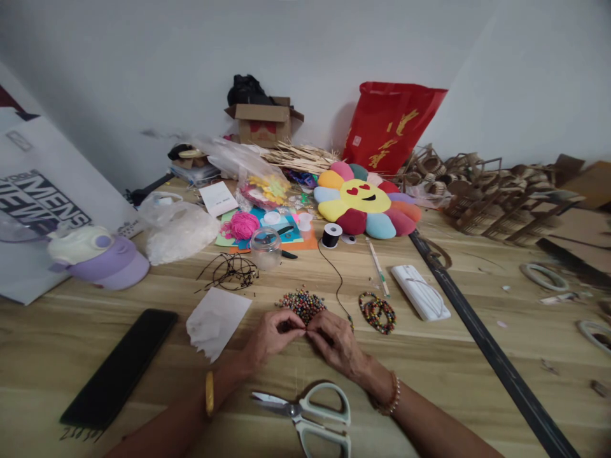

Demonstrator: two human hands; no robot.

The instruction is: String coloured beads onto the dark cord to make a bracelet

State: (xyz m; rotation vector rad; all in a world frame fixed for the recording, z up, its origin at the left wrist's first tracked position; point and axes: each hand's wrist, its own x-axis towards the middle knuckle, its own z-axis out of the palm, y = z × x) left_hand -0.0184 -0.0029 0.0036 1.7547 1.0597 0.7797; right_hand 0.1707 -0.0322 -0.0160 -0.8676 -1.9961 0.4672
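My left hand (270, 337) and my right hand (334, 343) meet fingertip to fingertip on the wooden table (477, 394), both pinched closed on something too small to make out. They sit just in front of a pile of coloured beads (301, 304). A thin black cord (337, 280) runs from a black thread spool (331, 235) down toward my right hand. A finished ring of beads (377, 312) lies to the right of the hands. Scissors (310, 416) with pale handles lie between my forearms.
A black phone (121, 369) lies at left, a white paper scrap (214, 321) beside my left hand. A white box (420, 291), flower-shaped cushion (365, 200), glass jar (265, 247), pink yarn (243, 224), tangled wire (231, 272), purple cap (102, 257), red bag (389, 124) and wooden frames (496, 191) stand farther back.
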